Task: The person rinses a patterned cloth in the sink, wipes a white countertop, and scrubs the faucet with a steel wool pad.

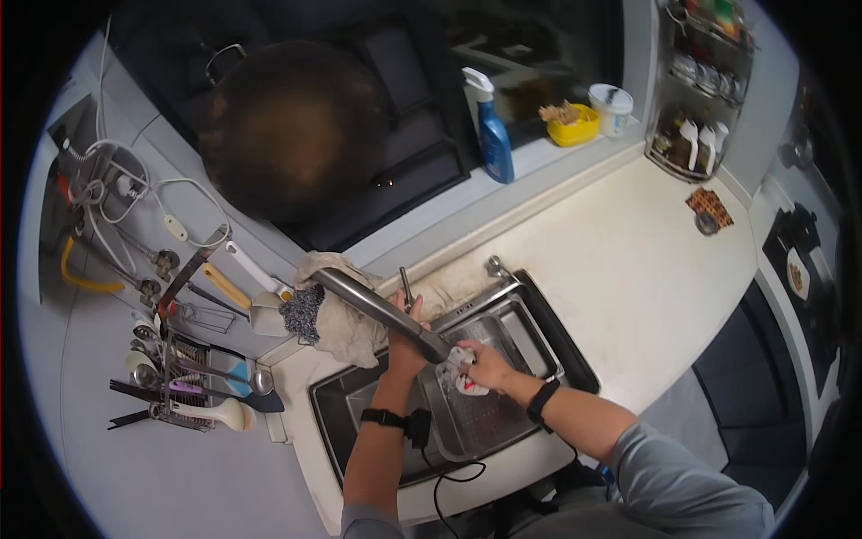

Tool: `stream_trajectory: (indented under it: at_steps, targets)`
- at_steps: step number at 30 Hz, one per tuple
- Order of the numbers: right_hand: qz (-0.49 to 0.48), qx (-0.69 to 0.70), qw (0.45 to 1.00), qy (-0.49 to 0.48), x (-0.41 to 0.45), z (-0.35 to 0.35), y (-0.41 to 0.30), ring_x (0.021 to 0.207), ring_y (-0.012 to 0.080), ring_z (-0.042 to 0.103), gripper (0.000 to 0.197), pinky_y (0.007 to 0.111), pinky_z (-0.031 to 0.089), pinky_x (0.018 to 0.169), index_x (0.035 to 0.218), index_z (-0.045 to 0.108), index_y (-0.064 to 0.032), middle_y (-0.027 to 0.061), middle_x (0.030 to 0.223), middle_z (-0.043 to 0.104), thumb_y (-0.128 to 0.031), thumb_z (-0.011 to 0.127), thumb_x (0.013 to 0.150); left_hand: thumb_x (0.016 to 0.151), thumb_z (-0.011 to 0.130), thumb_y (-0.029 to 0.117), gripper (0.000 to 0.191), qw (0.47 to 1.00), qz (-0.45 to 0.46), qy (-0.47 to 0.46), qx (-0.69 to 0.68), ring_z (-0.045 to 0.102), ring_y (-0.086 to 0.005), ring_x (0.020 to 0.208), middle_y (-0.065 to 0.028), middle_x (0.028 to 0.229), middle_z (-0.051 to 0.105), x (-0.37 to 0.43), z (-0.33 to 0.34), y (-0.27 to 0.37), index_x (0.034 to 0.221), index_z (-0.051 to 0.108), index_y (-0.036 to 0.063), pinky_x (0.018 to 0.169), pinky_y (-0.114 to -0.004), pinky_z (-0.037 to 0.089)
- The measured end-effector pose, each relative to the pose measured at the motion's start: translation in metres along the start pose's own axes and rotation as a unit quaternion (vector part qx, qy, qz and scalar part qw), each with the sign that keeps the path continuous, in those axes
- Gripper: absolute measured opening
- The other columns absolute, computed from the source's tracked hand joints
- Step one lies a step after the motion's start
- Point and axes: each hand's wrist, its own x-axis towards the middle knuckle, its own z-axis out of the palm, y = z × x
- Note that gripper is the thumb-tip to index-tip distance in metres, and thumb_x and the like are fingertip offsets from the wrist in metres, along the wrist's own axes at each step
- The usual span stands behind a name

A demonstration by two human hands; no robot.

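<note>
My right hand [486,367] holds a wet white cloth [465,360] with a red mark, under the mouth of the steel faucet spout [377,310]. Water seems to run onto the cloth, above a perforated steel drain tray [485,418] in the sink [367,397]. My left hand [406,354] reaches behind the spout to the faucet lever [405,279]. Its fingers are spread around the lever, but the spout hides part of the hand, so its grip is unclear. A beige rag [347,330] drapes beside the spout, next to a grey scouring pad [302,315].
A utensil rack [192,384] with ladles and a brush hangs at left. On the sill stand a blue spray bottle [495,145], a yellow bowl [572,128] and a white tub [611,111]. A spice rack [697,94] and woven trivet [709,207] are at right. A black cable [461,475] hangs from my left wrist.
</note>
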Motion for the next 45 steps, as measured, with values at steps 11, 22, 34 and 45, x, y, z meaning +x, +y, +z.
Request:
stream_trajectory:
  at_steps: [11,22,34,45]
  targets:
    - [0.032,-0.158,0.987,-0.001,-0.005,0.018,-0.012,0.1,0.0403,0.066,0.038,0.044,0.052,0.088,0.105,0.067,-0.0017,0.0236,0.1,0.069,-0.028,0.073,0.078,0.092,0.06,0.024,0.054,0.959,-0.204,0.02,-0.195,0.053,-0.0443,0.116,-0.0309,0.124,0.054,0.037,0.034,-0.03,0.136,0.045,-0.0031,0.101,-0.048,0.04]
    - [0.078,-0.206,0.975,0.035,-0.018,0.027,0.002,0.099,0.0419,0.066,0.035,0.046,0.053,0.087,0.105,0.067,-0.0056,0.0234,0.102,0.069,-0.031,0.071,0.08,0.092,0.06,0.016,0.022,0.949,-0.218,0.088,-0.212,0.063,-0.0345,0.09,-0.0183,0.096,0.065,-0.003,0.038,-0.031,0.11,0.062,0.0039,0.085,-0.041,0.049]
    - [0.034,-0.262,0.963,-0.041,-0.029,0.022,0.026,0.111,0.0381,0.063,0.074,0.042,0.05,0.097,0.13,0.057,-0.0053,0.0238,0.122,0.063,-0.043,0.079,0.071,0.092,0.07,0.028,0.061,0.826,-0.425,0.209,-0.305,0.06,-0.0147,0.1,-0.013,0.119,0.061,-0.022,-0.205,-0.058,0.142,0.045,0.0027,0.083,-0.032,0.049]
    - [-0.01,0.022,0.997,-0.078,-0.079,-0.015,-0.043,0.085,0.0225,0.071,0.038,0.034,0.06,0.066,0.12,0.061,-0.0009,0.0144,0.102,0.07,-0.017,0.07,0.087,0.08,0.077,0.013,0.031,0.896,-0.345,0.228,-0.161,0.058,-0.0194,0.09,-0.0103,0.097,0.063,-0.007,-0.196,-0.11,0.105,0.061,0.0032,0.082,-0.032,0.047]
